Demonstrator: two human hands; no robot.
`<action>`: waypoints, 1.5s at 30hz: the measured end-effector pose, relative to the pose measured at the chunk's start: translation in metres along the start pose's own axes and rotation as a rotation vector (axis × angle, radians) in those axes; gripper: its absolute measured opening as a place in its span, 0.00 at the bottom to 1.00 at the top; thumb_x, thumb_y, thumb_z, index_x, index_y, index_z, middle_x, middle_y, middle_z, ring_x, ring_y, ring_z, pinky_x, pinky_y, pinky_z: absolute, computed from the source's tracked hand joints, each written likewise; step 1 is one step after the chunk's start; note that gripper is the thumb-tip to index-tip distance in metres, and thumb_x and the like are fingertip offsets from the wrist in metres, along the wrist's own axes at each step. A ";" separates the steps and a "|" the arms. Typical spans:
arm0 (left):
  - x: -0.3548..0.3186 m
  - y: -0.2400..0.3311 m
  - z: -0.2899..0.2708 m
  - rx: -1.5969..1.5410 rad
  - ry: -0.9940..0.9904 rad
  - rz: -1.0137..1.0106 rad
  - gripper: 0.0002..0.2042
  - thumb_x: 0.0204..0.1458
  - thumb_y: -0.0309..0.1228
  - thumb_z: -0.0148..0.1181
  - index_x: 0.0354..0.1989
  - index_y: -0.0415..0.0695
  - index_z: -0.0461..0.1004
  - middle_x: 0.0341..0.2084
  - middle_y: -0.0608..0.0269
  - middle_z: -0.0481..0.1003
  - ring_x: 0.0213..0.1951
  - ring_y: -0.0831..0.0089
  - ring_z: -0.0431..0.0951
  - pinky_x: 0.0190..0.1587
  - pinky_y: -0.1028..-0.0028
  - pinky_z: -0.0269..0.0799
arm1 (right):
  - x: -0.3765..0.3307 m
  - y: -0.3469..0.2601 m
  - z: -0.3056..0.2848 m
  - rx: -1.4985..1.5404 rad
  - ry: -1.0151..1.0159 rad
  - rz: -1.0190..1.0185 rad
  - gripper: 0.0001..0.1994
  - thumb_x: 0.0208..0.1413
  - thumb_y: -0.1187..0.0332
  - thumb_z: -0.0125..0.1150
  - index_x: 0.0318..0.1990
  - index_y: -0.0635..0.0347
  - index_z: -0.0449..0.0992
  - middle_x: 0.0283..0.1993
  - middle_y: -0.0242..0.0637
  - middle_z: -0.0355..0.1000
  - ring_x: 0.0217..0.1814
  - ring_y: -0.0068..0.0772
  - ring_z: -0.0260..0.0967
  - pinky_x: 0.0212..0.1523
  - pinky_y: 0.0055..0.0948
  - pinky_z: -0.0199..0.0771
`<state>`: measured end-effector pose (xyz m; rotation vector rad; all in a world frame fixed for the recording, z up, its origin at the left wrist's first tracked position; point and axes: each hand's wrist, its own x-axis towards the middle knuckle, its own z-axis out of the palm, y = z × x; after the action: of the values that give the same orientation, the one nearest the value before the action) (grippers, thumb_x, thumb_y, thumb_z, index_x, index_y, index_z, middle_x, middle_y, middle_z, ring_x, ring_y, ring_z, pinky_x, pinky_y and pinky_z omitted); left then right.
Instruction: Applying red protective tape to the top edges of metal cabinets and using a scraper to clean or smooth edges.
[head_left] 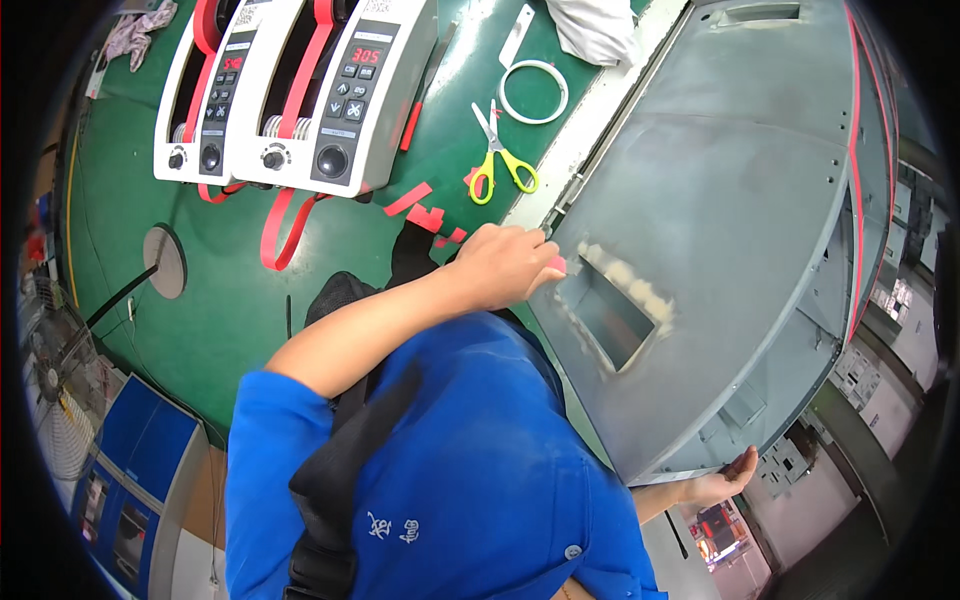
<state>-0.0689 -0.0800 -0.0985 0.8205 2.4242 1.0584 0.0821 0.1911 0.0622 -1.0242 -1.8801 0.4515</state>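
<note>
My left hand [503, 268] is closed in a pinch at the near left edge of a large grey metal panel [730, 200]. A small bit of pinkish-red tape [557, 265] shows at its fingertips. Beside that hand, the panel has a rectangular cutout [612, 318] with rough, pale tan patches around its rim. My right hand [728, 482] is at the panel's lower edge, palm up with fingers stretched out; part of it is hidden, and I cannot tell how firmly it touches. Short strips of red tape [425, 216] lie left of my left hand.
Two white tape dispensers [345, 110] with red tape stand at the upper left of the green surface [225, 245]. Yellow-handled scissors [492, 160], a white ring [533, 92], a red-handled blade [412, 125] and white cloth [595, 30] lie nearby. A fan [60, 385] stands far left.
</note>
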 end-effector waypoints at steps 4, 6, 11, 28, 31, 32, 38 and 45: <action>-0.012 0.021 0.004 -0.775 0.019 -0.012 0.13 0.55 0.40 0.44 0.32 0.43 0.71 0.27 0.60 0.72 0.34 0.59 0.71 0.36 0.66 0.66 | -0.001 -0.002 0.000 -0.055 -0.028 -0.017 0.16 0.56 0.74 0.34 0.46 0.75 0.66 0.47 0.46 0.67 0.52 0.38 0.64 0.56 0.30 0.61; -0.016 0.033 0.000 -0.881 -0.047 0.062 0.14 0.57 0.38 0.42 0.39 0.40 0.70 0.37 0.55 0.71 0.44 0.60 0.68 0.44 0.67 0.64 | 0.003 -0.003 -0.001 -0.065 -0.021 0.048 0.16 0.56 0.73 0.35 0.46 0.73 0.67 0.47 0.45 0.67 0.51 0.36 0.64 0.55 0.28 0.62; -0.023 0.055 0.001 -1.070 -0.062 0.156 0.17 0.57 0.38 0.42 0.43 0.36 0.67 0.40 0.50 0.70 0.46 0.57 0.68 0.47 0.67 0.63 | 0.009 0.003 -0.006 -0.060 -0.045 0.084 0.15 0.56 0.73 0.36 0.46 0.74 0.66 0.47 0.46 0.67 0.51 0.37 0.64 0.55 0.29 0.62; -0.026 0.058 -0.018 -0.449 0.040 0.303 0.07 0.48 0.31 0.52 0.31 0.40 0.67 0.15 0.60 0.64 0.18 0.64 0.69 0.22 0.70 0.67 | 0.015 0.007 -0.010 0.139 -0.023 0.206 0.15 0.57 0.69 0.39 0.41 0.73 0.69 0.42 0.44 0.69 0.48 0.35 0.65 0.53 0.29 0.64; -0.029 0.066 -0.032 -0.300 -0.032 0.305 0.07 0.48 0.31 0.51 0.30 0.40 0.67 0.16 0.60 0.64 0.18 0.65 0.69 0.20 0.70 0.67 | 0.014 0.010 -0.009 0.056 0.023 0.184 0.16 0.57 0.68 0.39 0.42 0.73 0.69 0.42 0.44 0.69 0.48 0.35 0.65 0.52 0.29 0.64; -0.028 0.062 -0.027 -0.249 -0.018 0.298 0.07 0.48 0.31 0.50 0.30 0.39 0.67 0.16 0.61 0.65 0.18 0.66 0.69 0.19 0.70 0.66 | 0.013 0.009 -0.007 0.053 0.029 0.181 0.16 0.57 0.68 0.39 0.42 0.73 0.69 0.42 0.44 0.69 0.47 0.35 0.65 0.52 0.29 0.64; -0.027 0.062 -0.025 -0.265 -0.034 0.319 0.08 0.48 0.30 0.49 0.30 0.37 0.66 0.15 0.60 0.65 0.16 0.66 0.69 0.16 0.71 0.65 | 0.013 0.006 -0.007 0.012 0.016 0.166 0.16 0.57 0.68 0.38 0.42 0.73 0.69 0.43 0.45 0.69 0.47 0.36 0.65 0.53 0.29 0.63; -0.023 0.054 -0.015 -0.165 -0.015 0.268 0.08 0.46 0.30 0.50 0.28 0.37 0.66 0.14 0.61 0.64 0.15 0.69 0.69 0.15 0.72 0.64 | 0.013 0.011 -0.010 -0.019 -0.027 0.106 0.16 0.58 0.69 0.35 0.43 0.73 0.68 0.44 0.46 0.68 0.49 0.37 0.65 0.54 0.30 0.63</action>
<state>-0.0400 -0.0731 -0.0452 1.1121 2.2209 1.3235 0.0923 0.2068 0.0674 -1.1396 -1.8631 0.5122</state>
